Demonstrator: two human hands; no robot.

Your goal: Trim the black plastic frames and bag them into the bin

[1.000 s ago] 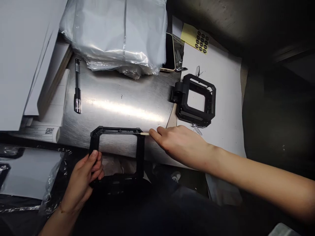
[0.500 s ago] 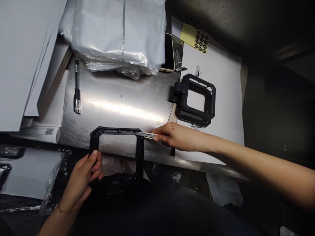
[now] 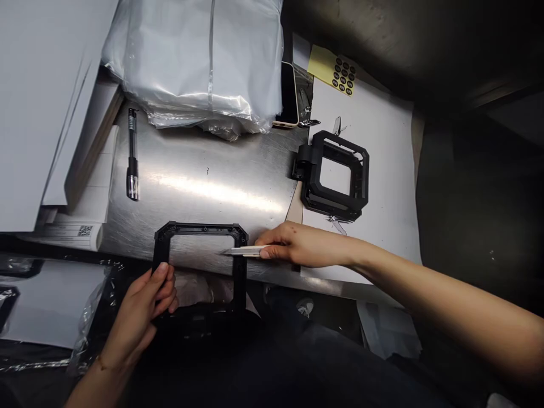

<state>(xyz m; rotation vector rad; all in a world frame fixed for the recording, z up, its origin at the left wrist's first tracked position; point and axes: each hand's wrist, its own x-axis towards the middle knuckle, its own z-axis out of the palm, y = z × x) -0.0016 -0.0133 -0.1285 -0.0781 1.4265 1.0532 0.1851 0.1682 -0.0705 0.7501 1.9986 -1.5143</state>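
My left hand (image 3: 147, 306) is closed round the left side of a black plastic frame (image 3: 204, 228), held at the near edge of the metal table. Between the thumb and fingers of my right hand (image 3: 283, 245) is a pale-handled utility knife (image 3: 250, 251), its blade pointing left. The blade crosses the frame's right side and its tip lies over the opening; whether it touches the plastic I cannot tell. Dark clothing blends with the frame's lower edge. Beyond my right hand, several similar black frames (image 3: 317, 187) lie stacked on white sheeting (image 3: 386, 170).
Plastic bags (image 3: 191, 62) are piled at the back of the metal table (image 3: 187, 158), beside a phone (image 3: 289, 96). A pen (image 3: 132, 156) lies left, near stacked white board (image 3: 38, 113). Yellow sticker sheet (image 3: 323, 62) rests at the back right. Bagged parts (image 3: 46, 300) sit lower left.
The knife has moved down from the frame's top right corner to its right side, with its tip now further left over the opening. My left hand has kept its hold.
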